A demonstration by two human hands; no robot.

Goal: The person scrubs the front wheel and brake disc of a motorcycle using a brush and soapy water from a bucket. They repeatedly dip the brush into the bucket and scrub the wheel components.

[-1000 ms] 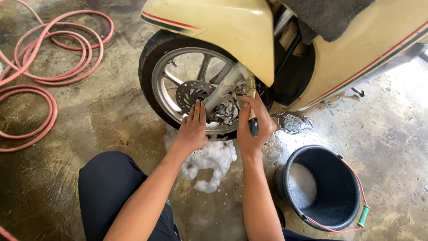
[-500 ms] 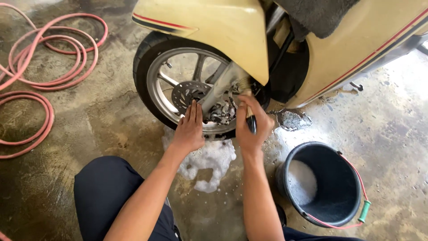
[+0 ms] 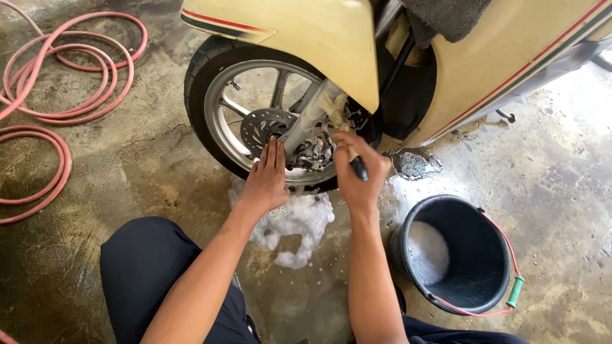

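Right hand clenched on brush, long axis pointing up into wheel hub at frame centre. Left hand flat, fingers released, against wheel, equally near.

We see our own two arms bare from the elbows down, with no sleeves, gloves, rings or watch on the left hand or the right hand, and dark navy trousers covering both bent knees, the cloth plain and unmarked.
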